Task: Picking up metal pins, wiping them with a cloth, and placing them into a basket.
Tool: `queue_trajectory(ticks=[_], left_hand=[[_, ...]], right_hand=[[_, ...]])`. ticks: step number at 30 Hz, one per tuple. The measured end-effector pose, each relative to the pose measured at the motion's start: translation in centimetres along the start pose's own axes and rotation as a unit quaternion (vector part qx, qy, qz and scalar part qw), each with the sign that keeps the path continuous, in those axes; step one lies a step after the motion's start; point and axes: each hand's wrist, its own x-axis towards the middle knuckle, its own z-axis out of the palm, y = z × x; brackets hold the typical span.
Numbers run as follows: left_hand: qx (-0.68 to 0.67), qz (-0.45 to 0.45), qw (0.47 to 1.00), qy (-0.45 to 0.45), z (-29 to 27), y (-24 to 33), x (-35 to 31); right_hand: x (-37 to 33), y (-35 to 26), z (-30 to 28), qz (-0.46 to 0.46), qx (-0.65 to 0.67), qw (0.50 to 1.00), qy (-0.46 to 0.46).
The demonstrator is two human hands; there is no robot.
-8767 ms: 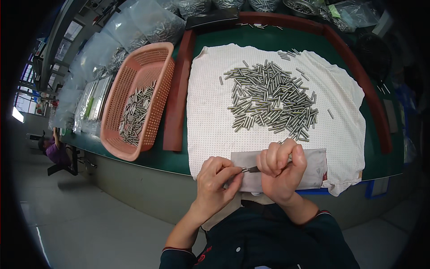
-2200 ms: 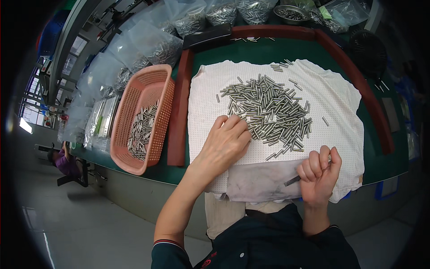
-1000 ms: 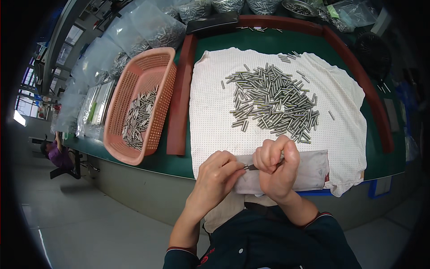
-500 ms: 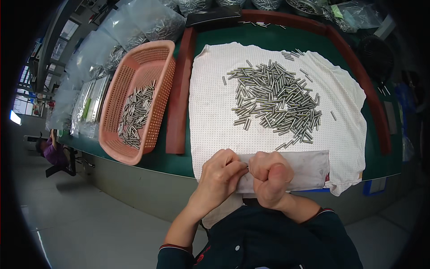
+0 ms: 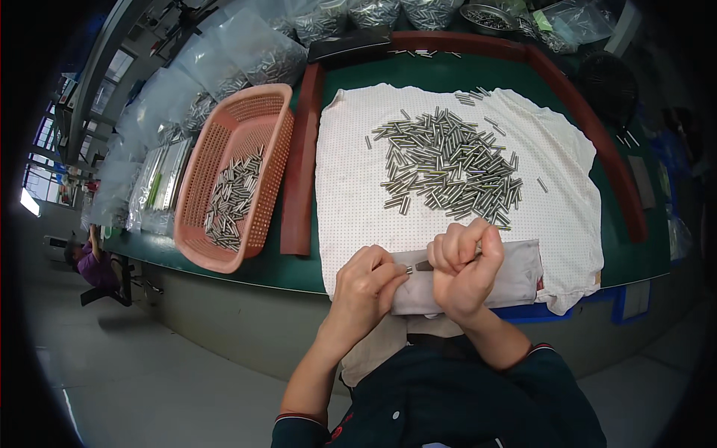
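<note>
Many metal pins (image 5: 231,198) fill pink basket (image 5: 196,160).

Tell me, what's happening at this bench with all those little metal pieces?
A person at a green bench holds a small metal pin in the left hand, its fingers pinched round it, and works its end with a thin dark tool gripped in the right hand, just above a grey folded cloth. A pile of similar pins lies on a white dotted cloth. More pins sit in an orange basket on the left.
</note>
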Motion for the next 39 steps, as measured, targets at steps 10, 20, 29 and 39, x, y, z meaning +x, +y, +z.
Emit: queue_trajectory(ticks=[10,20,29,39], left_hand=[[-0.003,0.010,1.000,0.005,-0.1,-0.1,0.0],[-0.016,0.001,1.000,-0.013,-0.2,-0.4,0.2],[-0.022,0.033,0.999,-0.014,-0.2,-0.4,0.3],[0.106,0.078,0.991,-0.001,0.0,0.5,0.0]], right_hand=[[0.1,0.2,0.5,0.027,0.005,1.000,-0.011],[0.0,0.8,1.1,-0.002,-0.046,0.998,-0.053],[-0.4,1.4,1.7,-0.056,-0.192,0.974,-0.107],[-0.3,-6.5,-3.0,0.028,0.071,0.996,0.040]])
